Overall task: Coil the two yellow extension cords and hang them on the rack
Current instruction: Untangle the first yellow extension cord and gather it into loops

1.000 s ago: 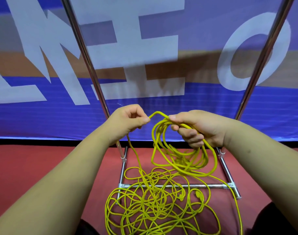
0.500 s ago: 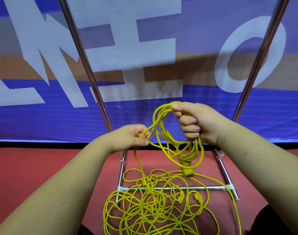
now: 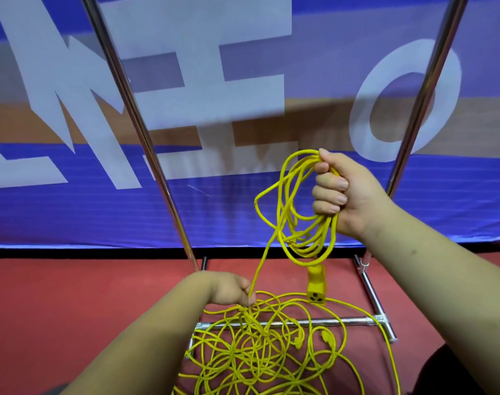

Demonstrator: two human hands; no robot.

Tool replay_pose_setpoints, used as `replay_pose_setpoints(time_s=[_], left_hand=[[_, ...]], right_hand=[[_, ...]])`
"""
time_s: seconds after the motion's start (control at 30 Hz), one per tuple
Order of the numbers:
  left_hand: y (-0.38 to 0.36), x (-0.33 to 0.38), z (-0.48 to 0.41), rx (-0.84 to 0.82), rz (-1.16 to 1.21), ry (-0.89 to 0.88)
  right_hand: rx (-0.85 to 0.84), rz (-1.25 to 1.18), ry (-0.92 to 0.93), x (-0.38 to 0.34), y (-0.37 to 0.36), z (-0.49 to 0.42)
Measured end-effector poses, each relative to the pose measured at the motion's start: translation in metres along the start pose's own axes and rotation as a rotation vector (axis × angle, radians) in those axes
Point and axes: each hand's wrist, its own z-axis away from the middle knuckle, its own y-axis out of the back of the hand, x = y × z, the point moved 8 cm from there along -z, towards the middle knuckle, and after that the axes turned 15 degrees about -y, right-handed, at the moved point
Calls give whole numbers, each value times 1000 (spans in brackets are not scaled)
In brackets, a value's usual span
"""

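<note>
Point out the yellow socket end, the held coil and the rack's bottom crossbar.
socket end (image 3: pixel 316 285), head view, on its yellow body.
held coil (image 3: pixel 301 250), head view, on its lower loops.
bottom crossbar (image 3: pixel 357 320), head view, on bare metal.

Bare left forearm (image 3: pixel 129 346) and bare right forearm (image 3: pixel 442 280), both thick and rounded, up from the lower corners of the frame. Bare left hand (image 3: pixel 231 292) and right hand (image 3: pixel 345 192); short trimmed fingernails (image 3: pixel 340 184) on the right. Small dark mark (image 3: pixel 413 252) on the right forearm. Dark clothing (image 3: pixel 456 372) at the bottom right edge.

Blue lettered banner (image 3: pixel 72 212), red floor (image 3: pixel 72 297)
</note>
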Motion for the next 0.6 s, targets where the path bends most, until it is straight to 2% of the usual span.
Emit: replay_pose_setpoints(time_s=[0.07, 0.13, 0.2, 0.33, 0.43, 0.5, 0.6], left_hand=[[-11, 4, -4, -56, -81, -10], [-11, 7, -8, -16, -105, -29], [2, 9, -8, 133, -29, -45], [61, 13, 12, 569, 199, -79], [106, 43, 40, 790, 206, -179], [120, 68, 52, 844, 275, -266], [117, 103, 62, 794, 364, -408]], right_hand=[[-1, -1, 5, -1, 0, 1], [9, 2, 14, -3, 1, 1], [35, -2, 32, -5, 3, 2], [156, 37, 58, -13, 15, 3], [280, 139, 35, -7, 29, -3], [350, 214, 9, 2, 36, -7], [401, 363, -35, 18, 35, -11]])
